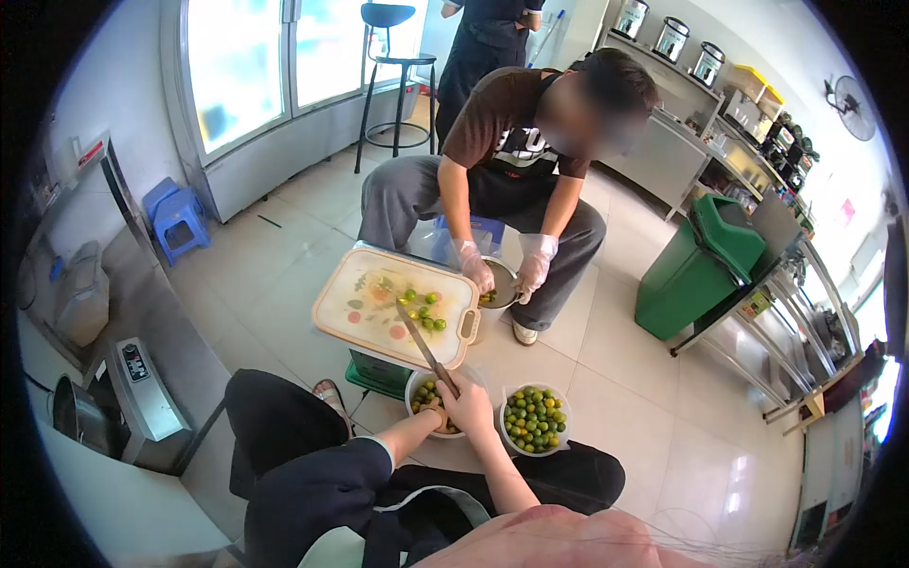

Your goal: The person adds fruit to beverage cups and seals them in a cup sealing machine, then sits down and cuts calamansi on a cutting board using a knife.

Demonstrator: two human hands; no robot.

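Observation:
My right hand [465, 401] is closed round the handle of a kitchen knife [418, 338], whose blade points away over the near part of a white cutting board [355, 316]. Several cut green citrus fruits [428, 311] lie on the board. Just below the knife handle, my left hand [435, 417] reaches into a white bucket [411, 389] of small citrus; its fingers are hidden among the fruit and behind my right hand. A second bucket [567, 431], full of green and yellowish small citrus [535, 417], stands to the right of my right hand.
Opposite sits a co-worker [502, 123], gloved hands at a metal pot [499, 284] beside the board. Another person [481, 57] stands behind, near a black stool [398, 59]. A green bin [696, 270] is at right; a steel counter [161, 284] runs along the left.

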